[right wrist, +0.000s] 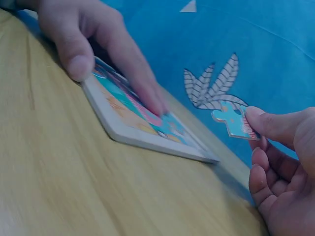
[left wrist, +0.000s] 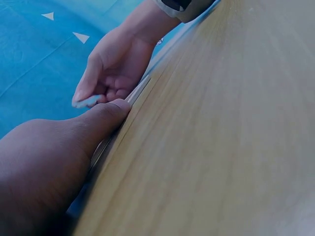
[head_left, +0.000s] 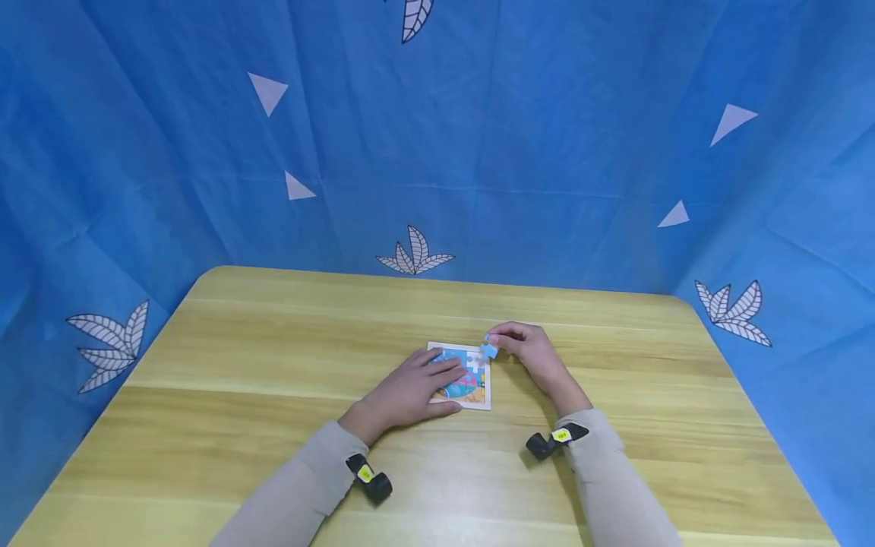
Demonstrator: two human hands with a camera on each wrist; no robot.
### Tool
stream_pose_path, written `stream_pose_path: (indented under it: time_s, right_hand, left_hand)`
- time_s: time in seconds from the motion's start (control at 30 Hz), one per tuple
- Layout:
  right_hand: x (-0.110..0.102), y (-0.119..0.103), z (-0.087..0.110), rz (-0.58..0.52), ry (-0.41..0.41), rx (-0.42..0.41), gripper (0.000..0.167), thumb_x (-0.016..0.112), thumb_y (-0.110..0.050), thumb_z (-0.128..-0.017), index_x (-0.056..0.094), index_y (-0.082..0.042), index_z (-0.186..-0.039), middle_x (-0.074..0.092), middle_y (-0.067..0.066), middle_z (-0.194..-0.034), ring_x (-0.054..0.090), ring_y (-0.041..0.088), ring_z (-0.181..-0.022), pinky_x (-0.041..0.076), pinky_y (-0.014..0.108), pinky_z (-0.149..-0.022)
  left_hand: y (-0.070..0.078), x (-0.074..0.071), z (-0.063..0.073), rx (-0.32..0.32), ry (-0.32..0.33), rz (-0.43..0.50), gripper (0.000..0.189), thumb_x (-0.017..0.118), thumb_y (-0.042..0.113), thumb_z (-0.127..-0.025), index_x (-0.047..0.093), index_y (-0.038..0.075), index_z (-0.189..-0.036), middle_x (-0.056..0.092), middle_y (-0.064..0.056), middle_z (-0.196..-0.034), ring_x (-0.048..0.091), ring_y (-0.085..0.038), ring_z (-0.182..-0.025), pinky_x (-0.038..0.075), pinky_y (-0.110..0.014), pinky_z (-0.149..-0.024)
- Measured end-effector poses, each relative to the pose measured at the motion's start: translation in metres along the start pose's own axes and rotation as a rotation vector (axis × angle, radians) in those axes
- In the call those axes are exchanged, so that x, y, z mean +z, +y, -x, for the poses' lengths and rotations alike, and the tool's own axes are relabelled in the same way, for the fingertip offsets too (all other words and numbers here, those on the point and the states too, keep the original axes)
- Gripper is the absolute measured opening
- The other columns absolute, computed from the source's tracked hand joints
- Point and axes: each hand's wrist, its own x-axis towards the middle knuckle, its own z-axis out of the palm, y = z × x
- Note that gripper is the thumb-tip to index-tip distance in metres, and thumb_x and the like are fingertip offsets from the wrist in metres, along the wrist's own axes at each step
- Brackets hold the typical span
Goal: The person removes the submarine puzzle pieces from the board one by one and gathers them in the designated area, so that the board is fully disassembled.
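- We pinch a blue puzzle piece (right wrist: 236, 124) between thumb and finger of our right hand (head_left: 536, 353), at the white-rimmed tray's (head_left: 488, 395) far right corner.
- Inside it, colourful pieces (head_left: 469, 386) surround a pale gap (head_left: 473, 365).
- Our left hand (head_left: 413, 387) rests across it, fingers extended.

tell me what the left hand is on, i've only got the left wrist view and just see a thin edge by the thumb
Observer: In the head view, the left hand lies across the picture side of a small jigsaw puzzle.
Operator: is it filled in
Observer: Not fully; a pale patch that looks unfilled shows toward the puzzle's far right corner.
Operator: and the right hand, i only see a pale sliver in its grip
Observer: The right wrist view shows that sliver is a puzzle piece with a rounded knob sticking out away from the thumb.
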Motion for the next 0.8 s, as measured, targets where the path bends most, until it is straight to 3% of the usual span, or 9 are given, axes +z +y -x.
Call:
stream_pose_path:
  time_s: [0.23, 0.5, 0.8]
  right_hand:
    - [-0.032, 0.006, 0.011, 0.052, 0.067, 0.011, 0.038, 0.070, -0.039, -0.091, 0.073, -0.008, -0.113, 0.067, 0.007, -0.114, 0.054, 0.022, -0.099, 0.046, 0.034, -0.081]
    - [-0.071, 0.015, 0.020, 0.101, 0.157, 0.012, 0.040, 0.072, -0.038, -0.089, 0.071, -0.004, -0.110, 0.069, 0.007, -0.108, 0.057, 0.019, -0.102, 0.044, 0.031, -0.088]
    - [-0.099, 0.029, 0.029, 0.218, 0.148, 0.054, 0.040, 0.071, -0.038, -0.090, 0.073, -0.003, -0.109, 0.068, 0.015, -0.115, 0.053, 0.031, -0.118, 0.035, 0.047, -0.104]
  left_hand:
    - [0.002, 0.002, 0.001, 0.005, 0.014, 0.000, 0.067, 0.039, 0.065, -0.097, 0.039, 0.026, -0.152, 0.035, 0.006, -0.155, 0.025, -0.029, -0.145, 0.015, -0.043, -0.120]
    - [0.001, 0.003, 0.001, -0.021, 0.012, 0.007, 0.068, 0.038, 0.066, -0.097, 0.037, 0.027, -0.153, 0.033, 0.008, -0.156, 0.023, -0.027, -0.146, 0.013, -0.041, -0.121]
    - [0.004, 0.003, 0.001, -0.021, 0.008, 0.008, 0.068, 0.041, 0.065, -0.096, 0.039, 0.025, -0.152, 0.035, 0.006, -0.155, 0.023, -0.028, -0.146, 0.014, -0.041, -0.120]
